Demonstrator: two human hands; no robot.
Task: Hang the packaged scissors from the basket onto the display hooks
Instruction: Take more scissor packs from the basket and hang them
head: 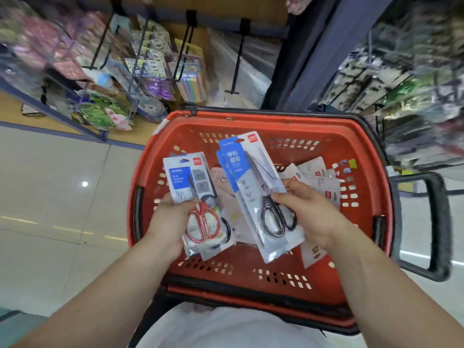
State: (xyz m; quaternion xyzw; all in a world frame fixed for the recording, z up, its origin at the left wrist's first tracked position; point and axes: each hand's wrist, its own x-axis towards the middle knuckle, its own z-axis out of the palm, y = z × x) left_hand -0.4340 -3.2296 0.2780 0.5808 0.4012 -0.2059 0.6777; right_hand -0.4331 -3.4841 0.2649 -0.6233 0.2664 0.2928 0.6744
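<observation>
Several scissor packs [180,179] pinched by left fingers [182,206], right fingers [285,199], basket [276,121] beneath, hooks [236,64] beyond

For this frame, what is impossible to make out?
Head view:
- Packs behind the red-handled scissors pack in the left hand: count hidden by the front pack.
- Floor of the basket: covered by that pack, the black-handled scissors pack in the right hand, and loose packs.
- Goods on the display hooks: motion-blurred.
- Print on the packs: too small.
</observation>
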